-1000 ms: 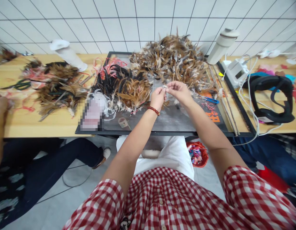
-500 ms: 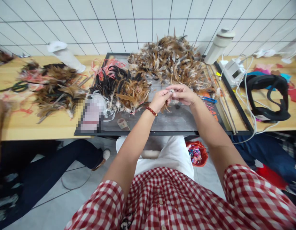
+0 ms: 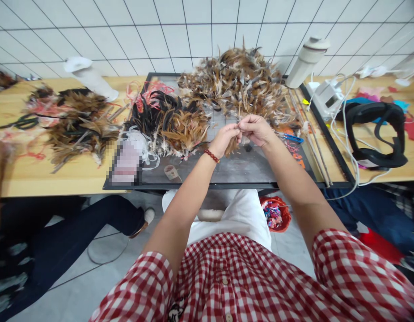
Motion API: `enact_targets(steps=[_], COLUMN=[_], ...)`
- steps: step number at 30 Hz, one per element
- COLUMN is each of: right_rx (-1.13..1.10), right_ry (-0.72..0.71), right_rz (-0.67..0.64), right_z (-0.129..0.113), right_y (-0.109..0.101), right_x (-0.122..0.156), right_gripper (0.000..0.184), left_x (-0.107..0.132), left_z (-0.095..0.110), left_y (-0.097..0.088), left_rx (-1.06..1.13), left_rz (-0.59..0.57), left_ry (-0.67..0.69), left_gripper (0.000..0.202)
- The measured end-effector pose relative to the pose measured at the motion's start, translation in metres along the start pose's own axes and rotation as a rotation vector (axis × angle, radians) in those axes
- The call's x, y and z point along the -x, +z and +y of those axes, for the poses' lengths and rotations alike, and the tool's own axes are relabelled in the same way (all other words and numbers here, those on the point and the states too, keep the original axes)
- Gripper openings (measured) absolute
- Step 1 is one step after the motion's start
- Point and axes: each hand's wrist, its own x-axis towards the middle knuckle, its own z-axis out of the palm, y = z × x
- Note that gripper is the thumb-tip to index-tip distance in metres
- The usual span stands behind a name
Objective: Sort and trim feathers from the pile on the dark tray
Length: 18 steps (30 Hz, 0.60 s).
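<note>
Over the dark tray (image 3: 227, 172), my left hand (image 3: 225, 139), with a beaded bracelet at its wrist, pinches brown feathers (image 3: 232, 146) that hang below its fingers. My right hand (image 3: 258, 130) meets it fingertip to fingertip, its thumb and forefinger closed at the feathers' upper end. What lies between the fingertips is too small to make out. Behind both hands rises a large heap of brown and white feathers (image 3: 240, 85). To their left lies a bunch of black and brown feathers (image 3: 182, 127).
Blue-handled snips (image 3: 292, 138) and thin sticks (image 3: 316, 147) lie right, near a bottle (image 3: 307, 62), a white charger (image 3: 329, 99) and a black headset (image 3: 374, 134). Left are a roll of tape (image 3: 171, 172), white ribbon (image 3: 136, 141) and more feathers (image 3: 82, 129). People sit on both sides.
My right hand has shifted slightly up and its fingers have changed their grip at the feathers' end. My left hand has stayed nearly in place, still holding the feathers.
</note>
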Motion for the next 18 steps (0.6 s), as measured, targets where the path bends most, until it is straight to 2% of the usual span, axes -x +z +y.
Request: enact_targets(steps=[6, 10, 12, 14, 16, 18], right_rx=[0.056, 0.210, 0.357, 0.581, 0.852, 1.094], right_ry=[0.033, -0.142, -0.246, -0.286, -0.266, -0.236], right_rz=[0.110, 0.276, 0.383, 0.451, 0.462, 0.436], right_z=[-0.001, -0.002, 0.001, 0.005, 0.010, 0.014], right_y=[0.003, -0.016, -0.028, -0.038, -0.041, -0.038], right_x=[-0.006, -0.014, -0.017, -0.018, -0.018, -0.016], right_gripper=[0.052, 0.047, 0.038, 0.025, 0.014, 0.016], left_x=[-0.003, -0.003, -0.003, -0.005, -0.006, -0.008], left_z=[-0.004, -0.002, 0.000, 0.001, 0.002, 0.003], left_y=[0.000, -0.003, -0.005, -0.007, -0.009, -0.011], left_rx=[-0.039, 0.025, 0.058, 0.097, 0.148, 0.202], left_rz=[0.148, 0.168, 0.188, 0.241, 0.320, 0.400], left_ry=[0.005, -0.049, -0.060, -0.066, -0.067, -0.059], left_gripper=[0.032, 0.030, 0.030, 0.030, 0.031, 0.030])
